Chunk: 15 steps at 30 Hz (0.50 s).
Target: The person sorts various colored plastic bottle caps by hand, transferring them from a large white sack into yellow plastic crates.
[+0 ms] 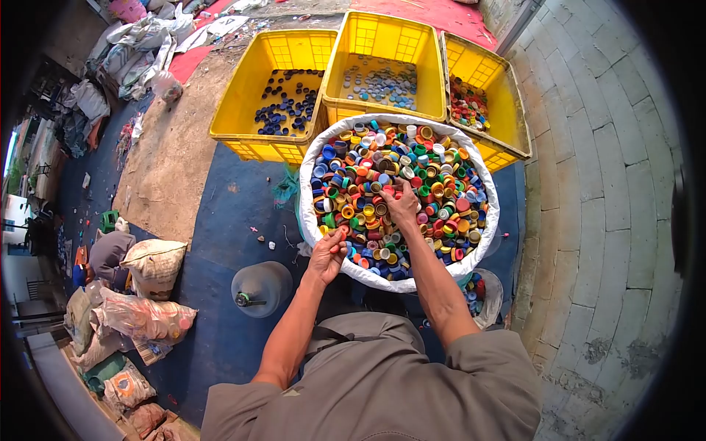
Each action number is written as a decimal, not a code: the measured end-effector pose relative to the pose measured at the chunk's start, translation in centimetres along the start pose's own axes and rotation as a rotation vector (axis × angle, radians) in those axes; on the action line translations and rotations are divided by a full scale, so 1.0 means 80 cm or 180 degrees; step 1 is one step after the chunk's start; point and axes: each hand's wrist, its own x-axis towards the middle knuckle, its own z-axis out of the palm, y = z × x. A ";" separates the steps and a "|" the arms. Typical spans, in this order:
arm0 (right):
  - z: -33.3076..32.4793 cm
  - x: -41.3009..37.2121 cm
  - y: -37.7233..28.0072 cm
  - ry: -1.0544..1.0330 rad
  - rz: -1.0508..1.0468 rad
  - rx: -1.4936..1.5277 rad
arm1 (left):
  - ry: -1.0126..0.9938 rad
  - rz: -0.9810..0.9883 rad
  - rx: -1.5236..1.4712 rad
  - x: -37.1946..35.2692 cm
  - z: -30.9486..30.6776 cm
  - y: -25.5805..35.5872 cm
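Note:
A big round sack with a rolled white rim [487,220] stands before me, heaped with plastic bottle caps [441,191] of many colours. At its near left edge, my left hand [328,255] pinches a red bottle cap [343,231] between thumb and fingers. Over the middle of the heap, my right hand [402,206] reaches down with bent fingers closed around a reddish bottle cap [398,195]; the fingertips partly hide it.
Behind the sack stand three yellow crates: one [224,110] with dark blue caps, one [434,44] with light blue and clear caps, one [515,110] with mixed reddish caps. A large clear bottle [265,287] is left; a block wall [588,220] rises right. Stuffed sacks [154,264] lie far left.

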 end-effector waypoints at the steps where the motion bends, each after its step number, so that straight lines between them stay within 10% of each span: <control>1: -0.007 -0.004 -0.009 -0.0001 0.0292 0.0234 | -0.0031 -0.0026 -0.0018 0.001 0.002 0.000; 7: -0.049 -0.028 0.010 -0.0300 0.1469 0.3754 | -0.0011 -0.0078 0.0729 0.009 0.045 -0.012; 15: -0.117 -0.101 0.026 0.0063 0.1515 0.5051 | -0.0388 -0.0479 0.0602 0.049 0.070 -0.068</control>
